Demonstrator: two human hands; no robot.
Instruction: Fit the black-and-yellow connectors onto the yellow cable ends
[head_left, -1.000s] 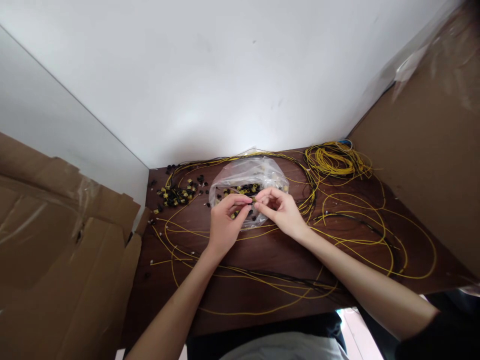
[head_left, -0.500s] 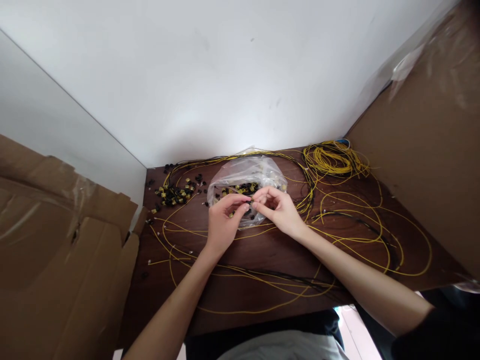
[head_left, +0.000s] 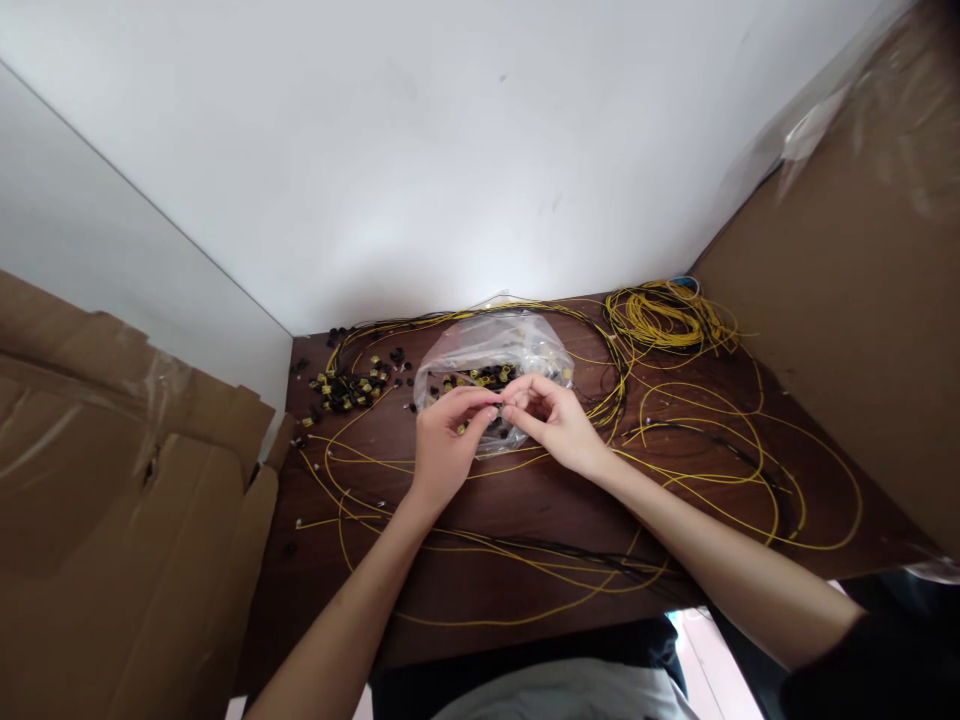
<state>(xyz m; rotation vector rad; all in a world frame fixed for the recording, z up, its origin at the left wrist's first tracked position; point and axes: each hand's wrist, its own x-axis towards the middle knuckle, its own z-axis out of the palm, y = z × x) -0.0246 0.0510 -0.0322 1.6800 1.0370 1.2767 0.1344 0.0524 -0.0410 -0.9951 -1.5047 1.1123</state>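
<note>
**Fingertip work on a tiny connector, over the bag at the back of the table**

I have both hands together at mid-table, toward its back edge. My left hand point(head_left: 447, 440) and right hand point(head_left: 556, 425) meet fingertip to fingertip, pinched on one small dark plastic connector piece point(head_left: 501, 406). It is too small for me to tell its shape, or which hand bears more of the grip.

I judge the piece to be very light, hard and smooth, so it could easily slip or flick away. The sensible hold is a close pinch across its sides with thumb and forefinger, little force, the hands kept low over the table.

Directly under and behind my fingers lies a crumpled clear plastic bag point(head_left: 487, 355) holding more yellow-and-black pieces. It looks soft and would slide if nudged. A loose pile of the same yellow-and-black connector pieces point(head_left: 349, 388) sits near the back left corner.

Thin yellow cables point(head_left: 712, 490) loop across the dark brown wooden table point(head_left: 525, 500), with a tighter yellow coil point(head_left: 667, 315) at the back right corner. They look limp and springy, best taken near an end, and likely to snag a wrist.

Brown cardboard sheets point(head_left: 127, 500) stand beyond the left edge.
</note>
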